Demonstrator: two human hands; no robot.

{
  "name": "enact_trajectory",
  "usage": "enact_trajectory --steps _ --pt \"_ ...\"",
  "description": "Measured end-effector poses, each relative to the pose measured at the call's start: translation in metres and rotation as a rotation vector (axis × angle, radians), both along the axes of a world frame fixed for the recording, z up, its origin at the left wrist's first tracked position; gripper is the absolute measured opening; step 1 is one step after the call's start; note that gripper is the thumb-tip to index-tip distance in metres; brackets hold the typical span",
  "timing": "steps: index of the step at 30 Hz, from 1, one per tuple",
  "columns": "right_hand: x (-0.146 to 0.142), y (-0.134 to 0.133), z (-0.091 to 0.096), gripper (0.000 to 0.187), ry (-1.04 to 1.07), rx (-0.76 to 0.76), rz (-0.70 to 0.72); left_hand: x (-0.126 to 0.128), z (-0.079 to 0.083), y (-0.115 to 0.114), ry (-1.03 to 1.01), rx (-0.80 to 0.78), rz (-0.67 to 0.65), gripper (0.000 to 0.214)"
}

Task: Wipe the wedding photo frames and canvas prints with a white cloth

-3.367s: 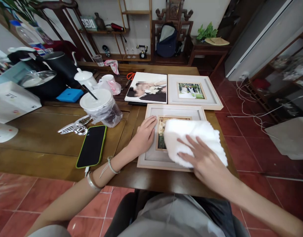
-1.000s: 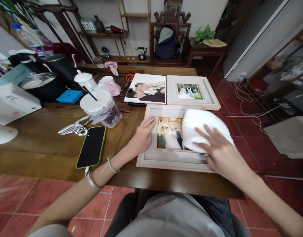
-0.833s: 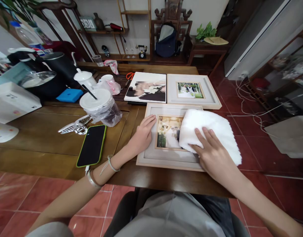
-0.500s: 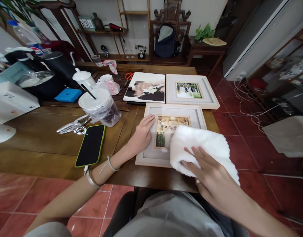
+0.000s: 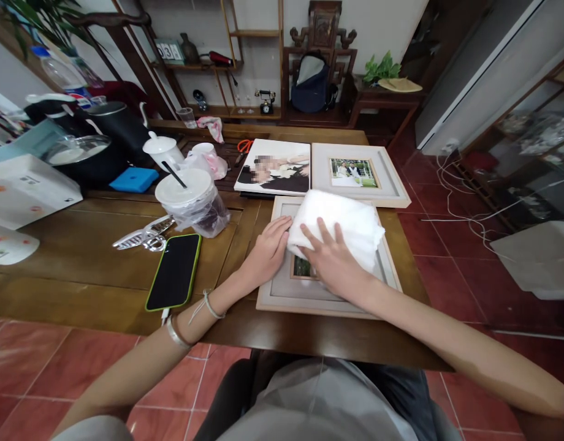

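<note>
A light wooden picture frame (image 5: 282, 294) lies flat near the front edge of the table. My left hand (image 5: 269, 251) rests on its left side, fingers stretched out and flat. Under my right hand (image 5: 335, 260) is a folded, fluffy white cloth (image 5: 341, 214), which it grips and presses onto the frame's upper middle with fingers spread over the top. The cloth covers most of the photo (image 5: 303, 267); only its lower left corner shows. Behind lie a second picture frame (image 5: 392, 177) with an outdoor photo and a white-edged photo panel (image 5: 275, 165).
Left of the frame are a phone (image 5: 175, 272) in a green case, keys (image 5: 146, 236) and a lidded cup (image 5: 190, 196) with a straw. Further back stand a white pot (image 5: 165, 150), orange-handled scissors (image 5: 244, 147), a blue box (image 5: 133, 179) and a white carton (image 5: 29, 190).
My right hand has moved the cloth forward and left, from the frame's lower right over the photo. My left hand stays on the frame's left side. The view has shifted slightly.
</note>
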State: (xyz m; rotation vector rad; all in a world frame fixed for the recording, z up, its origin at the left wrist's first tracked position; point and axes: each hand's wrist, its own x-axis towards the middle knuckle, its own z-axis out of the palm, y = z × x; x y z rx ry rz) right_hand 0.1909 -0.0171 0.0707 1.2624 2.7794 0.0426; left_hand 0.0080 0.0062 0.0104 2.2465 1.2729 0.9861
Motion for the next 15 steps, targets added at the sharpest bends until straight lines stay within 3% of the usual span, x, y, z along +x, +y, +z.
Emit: enact_trajectory --steps 8,13,15 --pt "0.010 -0.047 0.008 0.047 0.077 -0.227 0.238 0.004 0.003 0.000 0.025 -0.026 -0.004 0.040" --pt "0.041 -0.059 0.043 0.058 0.190 -0.372 0.279 0.002 0.001 -0.001 0.061 -0.019 -0.017 0.039" --pt "0.061 -0.058 0.059 0.063 0.302 -0.354 0.236 0.001 -0.002 -0.001 0.072 -0.007 -0.021 0.039"
